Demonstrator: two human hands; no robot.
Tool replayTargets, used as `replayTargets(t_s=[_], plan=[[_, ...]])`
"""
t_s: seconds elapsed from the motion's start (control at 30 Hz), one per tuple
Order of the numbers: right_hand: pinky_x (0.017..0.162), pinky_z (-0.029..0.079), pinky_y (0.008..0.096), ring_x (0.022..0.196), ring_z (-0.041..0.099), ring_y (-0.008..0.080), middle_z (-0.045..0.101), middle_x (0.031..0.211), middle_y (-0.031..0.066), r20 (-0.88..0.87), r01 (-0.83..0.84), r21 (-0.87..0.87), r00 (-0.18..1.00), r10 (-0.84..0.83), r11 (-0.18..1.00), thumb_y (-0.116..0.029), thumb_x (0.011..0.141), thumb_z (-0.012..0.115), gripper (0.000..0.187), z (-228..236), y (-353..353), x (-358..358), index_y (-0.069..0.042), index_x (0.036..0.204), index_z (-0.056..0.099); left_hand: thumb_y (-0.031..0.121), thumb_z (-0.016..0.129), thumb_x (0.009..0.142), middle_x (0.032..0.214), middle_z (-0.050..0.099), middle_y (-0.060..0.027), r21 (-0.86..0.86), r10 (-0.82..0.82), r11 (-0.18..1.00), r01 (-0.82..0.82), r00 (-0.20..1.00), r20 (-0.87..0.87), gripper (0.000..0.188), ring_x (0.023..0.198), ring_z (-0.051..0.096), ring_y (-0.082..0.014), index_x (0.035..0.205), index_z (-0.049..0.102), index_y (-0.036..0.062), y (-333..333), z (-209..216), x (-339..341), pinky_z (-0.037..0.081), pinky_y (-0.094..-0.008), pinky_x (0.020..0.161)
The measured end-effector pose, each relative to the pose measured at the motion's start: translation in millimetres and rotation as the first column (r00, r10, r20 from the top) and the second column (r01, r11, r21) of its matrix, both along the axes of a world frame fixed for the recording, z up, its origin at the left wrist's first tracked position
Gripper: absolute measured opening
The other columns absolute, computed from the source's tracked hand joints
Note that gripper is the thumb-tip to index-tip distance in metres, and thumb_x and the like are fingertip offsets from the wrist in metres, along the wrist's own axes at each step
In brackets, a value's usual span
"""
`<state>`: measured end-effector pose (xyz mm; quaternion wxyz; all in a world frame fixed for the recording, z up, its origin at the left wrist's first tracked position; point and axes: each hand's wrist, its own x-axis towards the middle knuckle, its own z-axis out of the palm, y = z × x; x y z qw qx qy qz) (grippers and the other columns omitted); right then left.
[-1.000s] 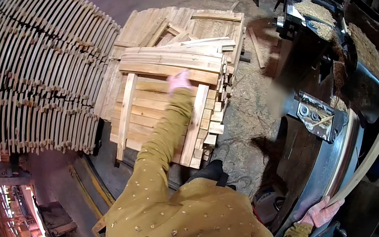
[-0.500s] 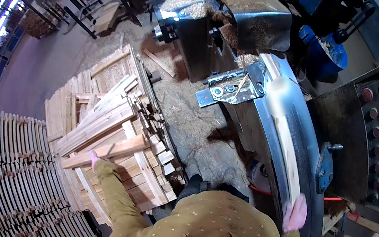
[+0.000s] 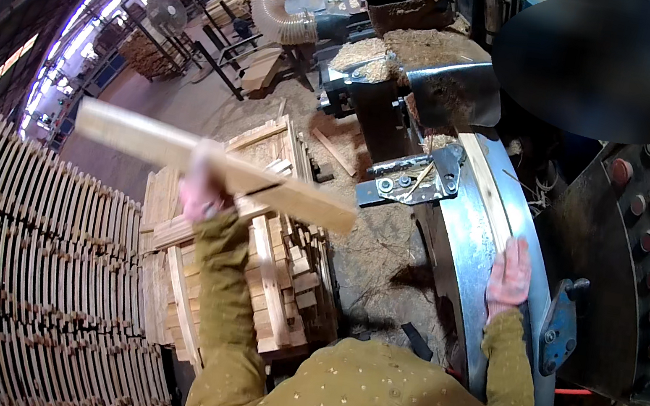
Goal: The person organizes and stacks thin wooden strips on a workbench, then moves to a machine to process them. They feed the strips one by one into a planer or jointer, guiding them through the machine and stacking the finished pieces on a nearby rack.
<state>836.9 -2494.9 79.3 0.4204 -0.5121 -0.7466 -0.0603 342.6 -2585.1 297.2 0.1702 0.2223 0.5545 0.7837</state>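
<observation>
**Slat lifted over the stack, other hand on the curved form**

Left of centre in the frame, the left hand (image 3: 204, 188) is closed around a wooden slat (image 3: 216, 165), gripping it near its middle. The slat is blurred; it runs from the upper left down toward the centre, both ends sticking well out of the grip, and it is in the air above the slat stack (image 3: 248, 259). At right of centre, the right hand (image 3: 509, 275) lies flat, fingers extended, on a pale strip (image 3: 495, 204) that follows the curved metal form (image 3: 461, 258) of the machine. It presses on the strip rather than closing around it.

Risks, as judged:
- The slat's long free end, toward frame centre, could strike the bracket (image 3: 413, 183) on the form, since it points that way and is close.
- A one-handed hold near mid-length leaves the slat free to twist; it may slip if swung hard.
- The right hand sits on the form's edge; a pinch is possible if the strip shifts.

Lower left: a rack of bent slats (image 3: 34, 267). Sawdust covers the floor (image 3: 386, 247).
</observation>
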Motion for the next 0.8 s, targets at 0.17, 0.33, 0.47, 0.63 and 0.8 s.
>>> replayTargets(t_s=[0.17,0.33,0.47,0.63,0.8], plan=[[0.105,0.039,0.0435,0.124,0.048,0.0333,0.051,0.133,0.0177,-0.124,-0.182,0.045,0.975,0.187,0.982,-0.034,0.085,0.063,0.059,50,11,-42,-0.005,0.135,0.048,0.027,0.083,0.07,0.104,0.063,-0.0156,0.1,-0.194,0.967,0.235,0.93,-0.311,0.071,0.088,0.064,-0.0213,0.122,0.047,-0.0055,108,14,124,0.055,-0.0329,0.081],[0.102,0.042,0.0457,0.115,0.054,0.036,0.055,0.128,0.0191,0.098,-0.042,0.082,0.995,0.034,0.996,-0.045,0.079,0.069,0.071,61,-21,-32,-0.004,0.133,0.049,0.015,0.077,0.078,0.105,0.061,-0.0097,-0.031,-0.57,0.814,0.58,0.809,0.146,0.059,0.094,0.058,-0.019,0.125,0.044,0.0002,127,-55,309,0.05,-0.0318,0.084],[0.086,0.05,0.0431,0.099,0.061,0.0374,0.062,0.116,0.0193,0.286,0.123,-0.244,0.957,-0.05,0.962,-0.024,0.078,0.073,0.057,47,-164,71,0.001,0.126,0.054,0.029,0.071,0.083,0.101,0.062,-0.0125,-0.139,-0.83,0.333,0.933,0.36,0.426,0.057,0.088,0.061,-0.0219,0.125,0.048,-0.0021,63,-155,346,0.052,-0.0332,0.079],[0.09,0.047,0.0451,0.102,0.059,0.0378,0.058,0.119,0.0232,0.44,0.336,-0.464,0.891,-0.116,0.819,-0.025,0.084,0.066,0.054,45,-307,136,0.003,0.128,0.052,0.024,0.069,0.088,0.087,0.056,-0.0058,0.091,-0.733,0.063,0.994,-0.016,0.68,0.06,0.071,0.052,-0.0132,0.133,0.042,-0.0061,12,-210,361,0.046,-0.0276,0.061],[0.097,0.042,0.0449,0.112,0.054,0.0404,0.053,0.128,0.0246,0.345,0.373,-0.277,0.899,-0.271,0.886,-0.026,0.09,0.062,0.056,41,-174,58,0.001,0.136,0.046,0.018,0.065,0.09,0.088,0.058,-0.0087,0.033,-0.812,0.307,0.951,0.244,0.53,0.054,0.074,0.056,-0.0148,0.133,0.042,-0.0061,43,-185,296,0.051,-0.0292,0.066]])
